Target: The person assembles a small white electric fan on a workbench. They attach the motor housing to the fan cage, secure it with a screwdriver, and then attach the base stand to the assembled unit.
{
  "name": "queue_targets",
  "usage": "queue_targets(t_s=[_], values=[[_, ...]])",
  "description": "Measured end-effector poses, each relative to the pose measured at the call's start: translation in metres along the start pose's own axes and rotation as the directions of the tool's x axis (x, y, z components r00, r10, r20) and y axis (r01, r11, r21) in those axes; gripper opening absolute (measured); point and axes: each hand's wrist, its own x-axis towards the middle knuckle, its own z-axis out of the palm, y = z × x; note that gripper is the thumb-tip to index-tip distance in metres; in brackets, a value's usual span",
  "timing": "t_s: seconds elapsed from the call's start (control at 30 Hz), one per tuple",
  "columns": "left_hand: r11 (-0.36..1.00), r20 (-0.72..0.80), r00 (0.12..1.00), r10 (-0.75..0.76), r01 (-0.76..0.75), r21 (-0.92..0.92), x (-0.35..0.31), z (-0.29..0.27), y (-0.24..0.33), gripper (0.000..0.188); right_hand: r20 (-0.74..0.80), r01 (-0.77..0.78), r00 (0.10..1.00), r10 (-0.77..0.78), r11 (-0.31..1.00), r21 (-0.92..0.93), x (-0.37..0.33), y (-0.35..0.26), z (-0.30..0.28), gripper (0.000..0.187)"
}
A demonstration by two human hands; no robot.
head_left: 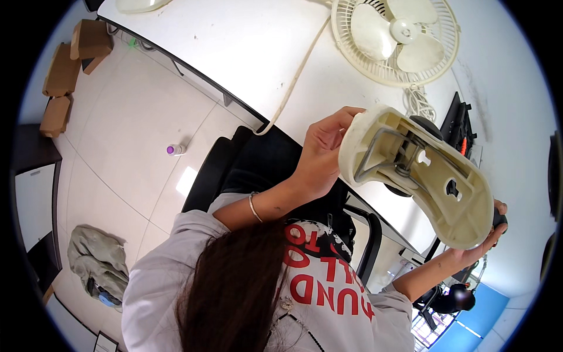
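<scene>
A cream plastic fan base [451, 202] is held up in front of me, its hollow underside facing the camera. Inside it run a bent metal wire bracket [370, 154] and a small white clip; dark round knobs stick out at its sides. My left hand [325, 149] grips the wide end at the left. At the narrower end on the right, my right hand [489, 237] curls its fingers around the edge, beside a black knob [499, 221]. Part of each hand is hidden behind the base. Beyond it on the table lies a cream fan head [403, 30] with three blades in its cage.
The white table [234, 53] carries a cream cord [296, 88] that hangs over its edge, a coiled cable [419, 102] and a black tool case [457, 126]. A black chair [214, 170] stands close by. Cardboard boxes [61, 70], a small bottle [176, 150] and a grey cloth bundle [97, 258] are on the floor.
</scene>
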Motion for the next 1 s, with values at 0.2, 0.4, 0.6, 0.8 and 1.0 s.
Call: queue_targets(t_s=[0.2,0.4,0.6,0.8,1.0], values=[[1.000,0.022,1.000,0.013,-0.012,-0.013,-0.001,0.000,0.005,0.018,-0.039,-0.035,0.999,0.036,0.999,0.017,0.002,0.003,0.002,0.027],[0.878,-0.045,0.985,0.167,-0.127,0.462,0.005,0.008,0.010,0.015,-0.116,-0.013,0.993,-0.002,0.991,-0.131,-0.007,0.009,-0.019,0.033],[0.035,0.273,0.956,0.104,-0.278,0.960,0.047,0.019,0.035,0.012,-0.219,0.041,0.956,-0.194,0.830,-0.556,-0.020,0.043,-0.057,0.026],[-0.344,0.325,0.932,-0.161,-0.362,0.866,0.072,0.027,0.007,0.015,-0.393,-0.034,0.897,-0.203,0.853,-0.520,-0.047,0.067,-0.077,0.023],[-0.126,0.143,0.989,0.047,-0.136,0.983,0.072,0.016,-0.005,0.014,-0.418,0.032,0.873,-0.251,0.885,-0.465,-0.060,0.070,-0.090,0.023]])
